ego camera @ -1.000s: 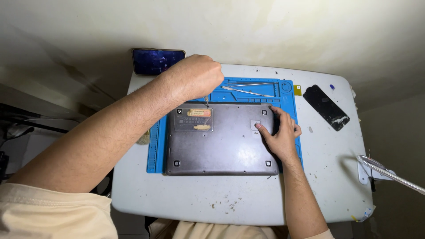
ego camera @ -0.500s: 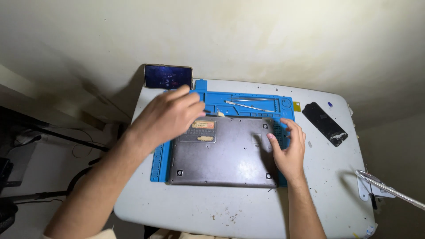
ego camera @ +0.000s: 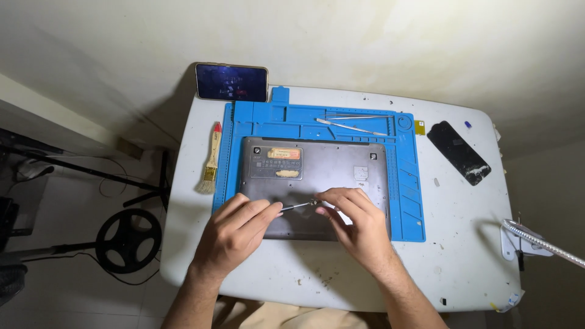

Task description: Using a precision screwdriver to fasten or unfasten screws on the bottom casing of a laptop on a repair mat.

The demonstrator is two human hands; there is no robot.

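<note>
Working over one grey laptop (ego camera: 317,170), lying underside up on one blue mat (ego camera: 409,201) on the white tabletop (ego camera: 463,256). Pinching one thin screwdriver (ego camera: 298,206) between both hands: left hand (ego camera: 234,234) clamped on the handle end, right hand (ego camera: 356,222) with fingertips closed around the tip end, tool lying level just above the laptop's near half. Resting on the mat's far tray: two slim metal tools (ego camera: 350,122). Lying elsewhere: one brush (ego camera: 212,161) at left, two phones, one propped at the far edge (ego camera: 231,82), one dark at right (ego camera: 458,152).
</note>
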